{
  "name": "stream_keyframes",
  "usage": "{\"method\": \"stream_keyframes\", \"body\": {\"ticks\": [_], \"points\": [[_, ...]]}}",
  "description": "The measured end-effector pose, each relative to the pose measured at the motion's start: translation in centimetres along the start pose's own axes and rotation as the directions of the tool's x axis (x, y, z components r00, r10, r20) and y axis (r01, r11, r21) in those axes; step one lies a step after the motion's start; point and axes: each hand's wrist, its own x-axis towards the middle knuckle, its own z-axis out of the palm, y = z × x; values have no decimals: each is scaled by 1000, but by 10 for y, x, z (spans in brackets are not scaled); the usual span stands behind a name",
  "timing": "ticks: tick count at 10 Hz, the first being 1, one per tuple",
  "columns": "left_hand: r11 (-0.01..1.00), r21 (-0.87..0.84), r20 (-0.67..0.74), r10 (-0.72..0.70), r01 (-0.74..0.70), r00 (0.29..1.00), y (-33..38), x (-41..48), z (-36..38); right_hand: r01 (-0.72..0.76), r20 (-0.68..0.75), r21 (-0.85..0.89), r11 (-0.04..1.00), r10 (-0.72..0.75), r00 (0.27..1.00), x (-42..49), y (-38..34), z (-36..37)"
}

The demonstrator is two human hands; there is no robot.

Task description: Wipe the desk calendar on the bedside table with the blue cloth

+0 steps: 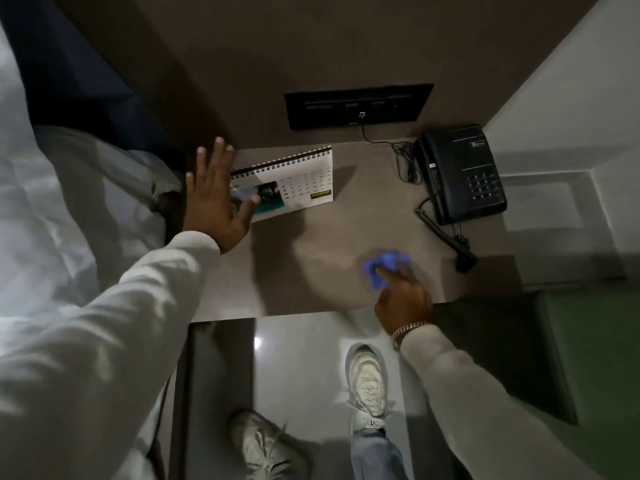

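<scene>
A: Because the right hand (403, 299) is bunching the blue cloth (386, 268) under its closed fingers, is it getting ready to wipe?

B: I think so. It is pressing the cloth onto the bedside table (329, 271) at the near right, well apart from the desk calendar (294, 181). The wad is sitting crumpled, not spread, so it is being gripped for carrying or scrubbing, by my reading.

A: And the left hand (216, 202)?

B: It is hovering with fingers spread apart, clamped on nothing, at the far left of the table. Its thumb is overlapping the calendar's left end; whether it is actually touching the card, I cannot tell. I judge it is going there to steady the calendar, since a light, tent-folded card would be sliding under a wipe.

A: Where is the calendar standing?

B: At the far left of the tabletop, its spiral edge up and its printed face tilting toward the near side.

A: Anything farther out?

B: A dark telephone (462, 174) is sitting at the far right, its coiled cord (441, 233) trailing toward the near edge, just right of the cloth. A dark wall panel (358, 105) is hanging beyond.

A: Any containers holding things?

B: None is showing; nothing here is holding anything else.
</scene>
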Motion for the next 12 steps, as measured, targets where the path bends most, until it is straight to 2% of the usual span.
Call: {"method": "stream_keyframes", "body": {"ticks": [1, 2, 3, 4, 5, 6, 7, 8, 9, 10, 11, 12], "points": [[957, -225, -141, -215, 180, 966, -5, -5, 9, -8, -145, -23, 1000, 5, 989, 38, -5, -7], [798, -514, -116, -428, 315, 896, -8, -7, 16, -29, 27, -210, 977, 35, 999, 63, -4, 5], [612, -663, -33, -598, 430, 801, -13, -9, 18, -36, -40, -214, 976, 28, 999, 67, -15, 8], [482, -724, 30, -692, 493, 721, -21, -2, 15, 134, -273, 204, 970, -75, 959, 95, -58, -6], [327, -778, 141, -741, 536, 657, -24, 10, 8, 84, -104, 611, 787, -26, 994, 129, -110, -22], [229, -814, 210, -740, 534, 639, -21, 24, 2, -24, 9, 755, 655, 26, 1000, 145, -137, -29], [220, -840, 234, -677, 495, 698, -20, 43, 0, -25, -17, 814, 580, 68, 998, 156, -141, -24], [201, -854, 274, -611, 480, 743, -21, 61, 0, -49, 23, 851, 524, 55, 998, 165, -145, -27], [147, -872, 309, -574, 467, 758, -28, 72, 0, -27, 20, 878, 477, 20, 1000, 172, -154, -28], [130, -894, 294, -550, 428, 782, -41, 78, 7, 13, -26, 876, 482, 19, 999, 177, -153, -16], [196, -888, 265, -520, 415, 812, -44, 78, -4, 66, -80, 854, 517, 4, 997, 164, -165, -21], [436, -823, 80, -545, 364, 835, -37, 70, -27, 248, -286, 897, 365, 50, 957, 141, -159, -69]]}}
